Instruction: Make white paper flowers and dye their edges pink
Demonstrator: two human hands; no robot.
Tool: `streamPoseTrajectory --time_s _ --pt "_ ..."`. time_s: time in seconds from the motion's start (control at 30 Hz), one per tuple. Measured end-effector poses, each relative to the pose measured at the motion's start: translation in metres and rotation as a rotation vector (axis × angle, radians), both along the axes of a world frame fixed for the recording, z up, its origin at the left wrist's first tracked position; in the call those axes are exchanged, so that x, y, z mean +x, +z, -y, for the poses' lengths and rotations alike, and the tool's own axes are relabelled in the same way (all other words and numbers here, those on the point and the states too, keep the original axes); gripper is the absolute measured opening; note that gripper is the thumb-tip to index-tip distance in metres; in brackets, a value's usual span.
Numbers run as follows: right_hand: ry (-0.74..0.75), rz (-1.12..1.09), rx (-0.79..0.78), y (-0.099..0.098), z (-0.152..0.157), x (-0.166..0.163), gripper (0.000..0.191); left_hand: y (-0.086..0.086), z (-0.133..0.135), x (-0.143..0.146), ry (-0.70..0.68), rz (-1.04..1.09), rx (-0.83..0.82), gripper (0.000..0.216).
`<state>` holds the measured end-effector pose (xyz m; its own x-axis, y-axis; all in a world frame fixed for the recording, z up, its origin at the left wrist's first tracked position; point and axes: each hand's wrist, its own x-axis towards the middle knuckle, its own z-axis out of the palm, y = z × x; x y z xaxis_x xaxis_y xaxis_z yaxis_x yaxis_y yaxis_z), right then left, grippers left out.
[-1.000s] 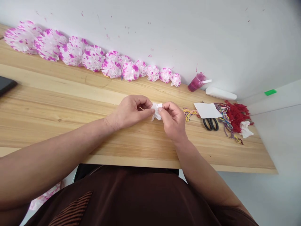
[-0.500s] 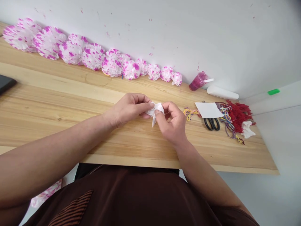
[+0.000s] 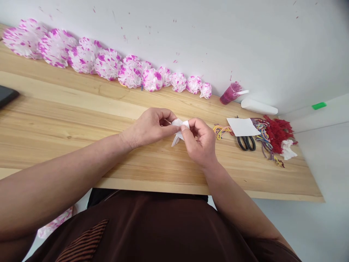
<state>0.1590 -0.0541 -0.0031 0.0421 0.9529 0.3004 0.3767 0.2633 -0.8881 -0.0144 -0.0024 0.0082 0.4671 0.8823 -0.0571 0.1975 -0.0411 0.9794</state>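
Note:
Over the middle of the wooden table, a small folded piece of white tissue paper [image 3: 177,133] is pinched between both hands. My left hand [image 3: 154,125] is closed on its left side, thumb stretched along the paper. From the right, my right hand [image 3: 200,140] grips it with the thumb pressed on top and the fingers curled behind. Pleated ends of the paper hang below the thumbs. The fingertips behind the paper are partly hidden. To the right of my right hand lie yellow and pink strings [image 3: 221,131] on the tabletop [image 3: 152,167].
White-and-magenta paper pompoms [image 3: 108,64] line the wall. A cup of magenta liquid [image 3: 229,94] stands beside a white roll [image 3: 259,107]. At right lie black-handled scissors [image 3: 247,143] under a white sheet [image 3: 242,127], colored cords [image 3: 263,133] and a red crumpled pile [image 3: 276,134]. A dark object [image 3: 7,96] sits far left.
My thumbs have drawn closer together on the tissue paper. Its upper part now looks flatter, and its hanging ends have swung slightly left and fanned out.

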Motion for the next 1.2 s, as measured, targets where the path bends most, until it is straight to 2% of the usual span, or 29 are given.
streamPoseTrajectory --time_s 0.17,0.4,0.73,1.2 --pt "0.003 0.036 0.018 0.0001 0.0011 0.0001 0.012 0.0019 0.0006 -0.0011 0.019 0.004 -0.037 0.021" --pt "0.011 -0.027 -0.028 -0.0018 -0.0002 0.0012 0.01 0.0029 -0.0023 -0.0042 -0.014 0.079 -0.209 0.015" --pt "0.006 -0.017 -0.051 -0.0013 -0.0007 -0.0001 0.01 0.0085 0.0022 -0.0008 -0.003 0.067 -0.168 0.019" --pt "0.004 -0.035 -0.081 -0.0016 -0.0012 -0.0008 0.008 0.0071 -0.0001 -0.0014 -0.024 0.084 -0.24 0.018"
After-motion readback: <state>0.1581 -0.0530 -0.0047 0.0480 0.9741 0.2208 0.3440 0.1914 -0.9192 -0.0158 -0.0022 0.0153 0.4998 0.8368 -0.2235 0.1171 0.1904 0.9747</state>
